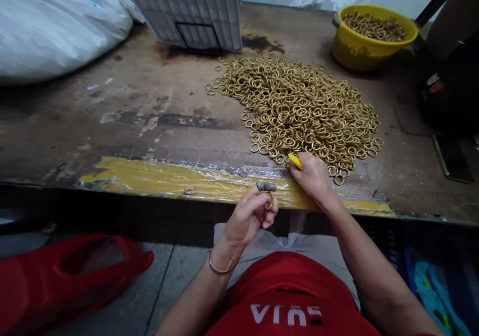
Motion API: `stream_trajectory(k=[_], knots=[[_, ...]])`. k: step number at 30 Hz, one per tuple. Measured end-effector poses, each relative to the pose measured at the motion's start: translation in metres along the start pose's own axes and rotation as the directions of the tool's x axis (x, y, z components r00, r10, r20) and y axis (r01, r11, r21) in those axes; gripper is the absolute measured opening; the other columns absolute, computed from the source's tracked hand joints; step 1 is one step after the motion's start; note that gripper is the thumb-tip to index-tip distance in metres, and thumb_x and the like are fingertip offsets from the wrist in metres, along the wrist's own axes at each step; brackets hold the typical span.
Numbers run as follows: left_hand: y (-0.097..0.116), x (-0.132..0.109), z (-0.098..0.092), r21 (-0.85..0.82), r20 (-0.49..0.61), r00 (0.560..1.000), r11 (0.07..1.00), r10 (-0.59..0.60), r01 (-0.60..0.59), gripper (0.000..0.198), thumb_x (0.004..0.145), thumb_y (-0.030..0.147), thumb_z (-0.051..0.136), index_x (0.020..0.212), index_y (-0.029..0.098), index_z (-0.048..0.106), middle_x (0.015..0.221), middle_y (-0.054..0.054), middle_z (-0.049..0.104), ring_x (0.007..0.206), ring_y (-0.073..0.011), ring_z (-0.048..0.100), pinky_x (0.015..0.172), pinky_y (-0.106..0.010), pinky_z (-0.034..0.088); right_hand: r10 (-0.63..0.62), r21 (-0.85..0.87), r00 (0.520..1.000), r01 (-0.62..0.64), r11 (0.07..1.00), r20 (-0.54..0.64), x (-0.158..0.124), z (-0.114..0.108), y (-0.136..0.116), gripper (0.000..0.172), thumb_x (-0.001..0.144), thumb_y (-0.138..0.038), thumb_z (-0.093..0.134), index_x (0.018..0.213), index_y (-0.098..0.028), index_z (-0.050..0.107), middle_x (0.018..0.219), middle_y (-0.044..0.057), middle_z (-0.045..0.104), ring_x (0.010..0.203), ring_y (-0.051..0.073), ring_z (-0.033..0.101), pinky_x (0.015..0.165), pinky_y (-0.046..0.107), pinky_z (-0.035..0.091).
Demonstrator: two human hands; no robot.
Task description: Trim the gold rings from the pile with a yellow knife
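Note:
My left hand (250, 211) is at the table's front edge, thumb and fingers closed on a brass-coloured ring (269, 202). A grey cover wraps its index fingertip. To the right, my right hand (313, 177) grips a yellow-handled tool (295, 161) at the near edge of a large pile of similar rings (299, 106). The tool's working end is too small and dark to make out. Several loose rings lie close to my right hand.
A yellow basin (354, 51) holding more rings stands at the back right. A grey plastic crate (202, 6) is at the back, with a white sack (56, 36) to its left. A phone (452, 159) lies at the right. A red plastic chair (86, 271) is below left.

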State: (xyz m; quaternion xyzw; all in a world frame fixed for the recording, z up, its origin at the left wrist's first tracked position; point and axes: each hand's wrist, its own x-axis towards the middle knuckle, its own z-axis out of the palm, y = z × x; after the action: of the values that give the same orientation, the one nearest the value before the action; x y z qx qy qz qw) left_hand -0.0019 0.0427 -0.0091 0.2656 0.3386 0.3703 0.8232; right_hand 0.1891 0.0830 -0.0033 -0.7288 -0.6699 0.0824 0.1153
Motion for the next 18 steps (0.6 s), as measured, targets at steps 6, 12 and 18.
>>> stream_trajectory(k=[6,12,18], knots=[[-0.003,0.01,0.002,0.101,-0.12,0.992,0.994,0.042,-0.03,0.042,0.073,0.048,0.082,0.087,0.015,0.061,0.071,-0.002,0.069,0.048,-0.0081,0.055,0.036,-0.015,0.035,-0.245,0.374,0.969,0.218,0.901,0.025,-0.029,-0.02,0.006,0.011,0.088,-0.022,0.057,0.08,-0.02,0.065,0.074,0.002,0.066,0.066,0.014,0.056,0.065,0.025,0.037],[-0.007,0.011,0.013,0.192,-0.054,0.998,0.981,-0.022,0.032,0.048,0.066,0.051,0.087,0.085,0.014,0.063,0.061,0.0,0.068,0.037,-0.0043,0.046,0.033,-0.014,0.026,-0.344,0.494,0.936,0.334,0.803,-0.075,-0.053,-0.026,0.002,0.007,0.092,-0.022,0.057,0.088,-0.019,0.062,0.082,0.003,0.065,0.072,0.015,0.058,0.067,0.026,0.041],[-0.006,0.001,0.021,0.105,-0.005,0.999,0.994,-0.032,0.033,0.037,0.066,0.039,0.089,0.079,0.012,0.066,0.067,-0.001,0.065,0.048,-0.0057,0.05,0.042,-0.016,0.037,-0.308,0.646,0.939,0.329,0.689,-0.15,-0.065,-0.028,0.007,0.013,0.098,-0.027,0.052,0.091,-0.021,0.062,0.089,0.005,0.066,0.084,0.017,0.063,0.077,0.029,0.048]])
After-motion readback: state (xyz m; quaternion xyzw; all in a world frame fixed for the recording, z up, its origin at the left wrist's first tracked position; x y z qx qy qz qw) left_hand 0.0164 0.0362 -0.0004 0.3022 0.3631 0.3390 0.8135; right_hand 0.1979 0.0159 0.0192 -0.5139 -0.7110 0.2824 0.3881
